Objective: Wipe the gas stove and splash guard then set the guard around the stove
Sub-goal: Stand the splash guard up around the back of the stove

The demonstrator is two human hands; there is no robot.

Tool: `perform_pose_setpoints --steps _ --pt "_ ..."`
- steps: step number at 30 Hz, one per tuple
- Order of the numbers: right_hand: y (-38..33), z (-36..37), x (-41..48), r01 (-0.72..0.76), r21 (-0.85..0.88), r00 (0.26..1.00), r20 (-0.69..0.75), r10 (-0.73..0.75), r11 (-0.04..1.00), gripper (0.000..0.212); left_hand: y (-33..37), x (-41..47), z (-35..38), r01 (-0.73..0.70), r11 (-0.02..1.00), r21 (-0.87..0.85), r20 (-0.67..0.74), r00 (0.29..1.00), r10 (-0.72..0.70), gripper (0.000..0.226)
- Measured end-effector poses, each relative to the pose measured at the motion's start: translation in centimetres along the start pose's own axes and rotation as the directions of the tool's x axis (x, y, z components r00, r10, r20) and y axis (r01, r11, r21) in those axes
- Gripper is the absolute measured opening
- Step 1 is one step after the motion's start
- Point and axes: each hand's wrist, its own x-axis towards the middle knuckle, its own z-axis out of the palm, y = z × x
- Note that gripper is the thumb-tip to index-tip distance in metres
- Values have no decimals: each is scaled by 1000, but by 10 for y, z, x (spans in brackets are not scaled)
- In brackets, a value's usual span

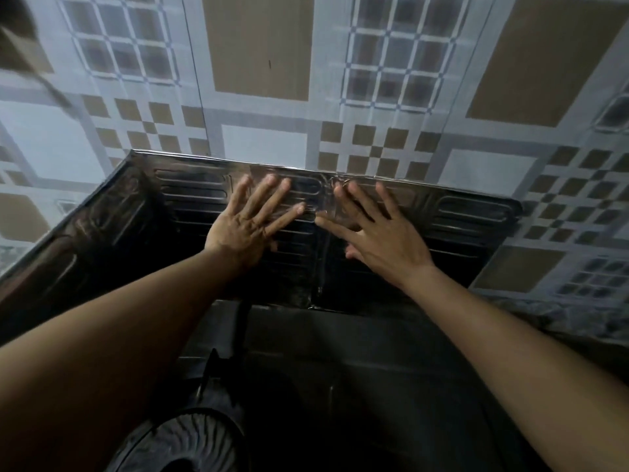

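Both grips are lying open, holding nothing: the left hand (248,226) and right hand (381,240) are pressing flat, fingers spread, on the far panel of the splash guard (476,212). The guard is standing upright against the tiled wall (258,46), running left to right, its left wing angling nearer. Even pressure either side of the centre crease is probably seating it square behind the dim gas stove (340,386).
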Motion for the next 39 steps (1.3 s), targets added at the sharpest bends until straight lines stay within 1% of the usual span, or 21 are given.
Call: perform_pose_setpoints --steps 3,7,9,11,15,18,20,24,28,33,35,37,39 --pt "-3 1 -1 0 4 1000 22 0 1000 90 -1 -1 2 -3 1000 17 -7 1000 3 86" --pt "-6 -5 0 -11 32 1000 13 10 999 82 -3 -3 -6 -3 1000 10 -4 1000 3 91" --pt "-4 -5 -3 32 8 999 0 -32 999 76 -2 -2 -11 7 1000 28 38 999 -8 93" --pt "-4 -4 -5 111 -51 994 29 -110 992 69 -1 -1 -14 19 999 43 62 998 -21 92" --pt "-11 -8 -1 146 -86 985 103 -137 986 66 -3 -1 -11 13 999 51 52 999 -16 90" --pt "-5 -16 -6 94 -46 991 98 -89 994 67 -2 -2 -15 9 1000 5 63 998 -10 96" --pt "4 -19 -9 46 -50 996 80 -42 998 68 -1 -2 -13 19 999 43 67 998 -22 96" --pt "-1 -22 -8 27 -92 992 123 -15 995 67 -1 0 -11 12 998 54 88 996 -17 95" --pt "-4 -35 -12 19 13 982 187 -21 1000 66 3 -3 -17 9 998 62 104 994 -15 97" --pt "-16 -34 -15 -19 -27 972 233 25 999 70 3 0 -13 20 999 45 96 995 -25 98" --pt "-18 -35 -16 -52 37 971 237 42 998 74 2 -1 -12 -6 1000 28 70 998 4 97" --pt "-10 -38 -17 -65 133 967 254 29 989 78 0 -5 -10 -40 998 40 25 999 39 97" --pt "-5 -48 -18 -59 197 967 255 7 979 82 -4 -14 -17 -69 997 17 9 998 69 95"
